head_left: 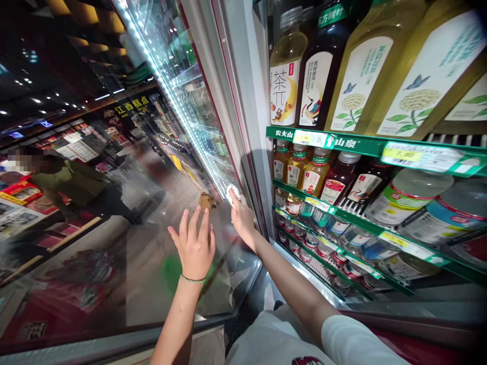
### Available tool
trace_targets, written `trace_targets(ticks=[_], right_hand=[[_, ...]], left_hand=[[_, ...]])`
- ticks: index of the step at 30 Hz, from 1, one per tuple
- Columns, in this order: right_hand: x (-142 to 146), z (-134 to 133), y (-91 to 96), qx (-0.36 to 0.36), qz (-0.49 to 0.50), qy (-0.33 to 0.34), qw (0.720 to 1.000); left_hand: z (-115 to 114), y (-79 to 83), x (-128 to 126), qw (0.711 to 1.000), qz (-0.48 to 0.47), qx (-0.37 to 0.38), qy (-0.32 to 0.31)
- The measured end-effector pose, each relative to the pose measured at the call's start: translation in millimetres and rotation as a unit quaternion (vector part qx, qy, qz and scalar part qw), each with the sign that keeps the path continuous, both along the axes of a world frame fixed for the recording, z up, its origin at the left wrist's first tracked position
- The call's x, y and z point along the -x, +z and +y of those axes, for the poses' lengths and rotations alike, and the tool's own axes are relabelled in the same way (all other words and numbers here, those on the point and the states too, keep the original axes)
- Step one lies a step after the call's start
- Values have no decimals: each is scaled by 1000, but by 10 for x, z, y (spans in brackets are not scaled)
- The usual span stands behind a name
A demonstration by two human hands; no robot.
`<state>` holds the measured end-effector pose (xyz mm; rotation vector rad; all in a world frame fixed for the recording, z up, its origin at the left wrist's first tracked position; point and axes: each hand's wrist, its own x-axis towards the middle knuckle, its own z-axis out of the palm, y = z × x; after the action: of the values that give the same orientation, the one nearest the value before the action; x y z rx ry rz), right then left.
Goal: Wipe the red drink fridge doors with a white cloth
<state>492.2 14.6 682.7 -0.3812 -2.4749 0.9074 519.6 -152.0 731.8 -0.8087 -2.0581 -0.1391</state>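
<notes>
Left hand (196,248) laid flat on the glass door (114,263) of a shop cooler, fingers straight and fanned wide, closed on nothing; thin green band (192,279) round the wrist. Right hand (242,219) further up the same pane, close beside the grey metal door frame (238,101), fingers curled about a white cloth (233,192) — small, soft, bunched into a wad and pressed against the glass just past the knuckles. Smooth, glossy pane, standing open toward the aisle, streaked with reflections and crossed by a line of bright white light points. Through the glass: pale shop floor, red display stands, a person in an olive top (72,180) well off to the left, blurred. To the right, open cooler shelves edged with green plastic rails (342,143); yellow price tag (404,154) clipped on the top rail. On the top shelf, tall clear plastic tea bottles (288,76) with pale printed labels, light yellow and dark brown liquid side by side; below, smaller round-shouldered bottles packed tight in rows, row under row. Right forearm stretched across the gap between door and shelves — white sleeve (353,339) at the upper arm, near the bottom edge of the view.
</notes>
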Motion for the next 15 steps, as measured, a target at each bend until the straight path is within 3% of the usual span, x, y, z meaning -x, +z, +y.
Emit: trace_targets(ticks=[3, 8, 15], right_hand=[[53, 64, 15, -11, 23, 23, 999], [204, 232, -106, 76, 36, -40, 996], [282, 338, -197, 97, 58, -36, 993]], left_hand=[[4, -11, 15, 1000, 21, 13, 15], [6, -31, 34, 999, 22, 17, 30], [2, -67, 107, 998, 32, 26, 40]])
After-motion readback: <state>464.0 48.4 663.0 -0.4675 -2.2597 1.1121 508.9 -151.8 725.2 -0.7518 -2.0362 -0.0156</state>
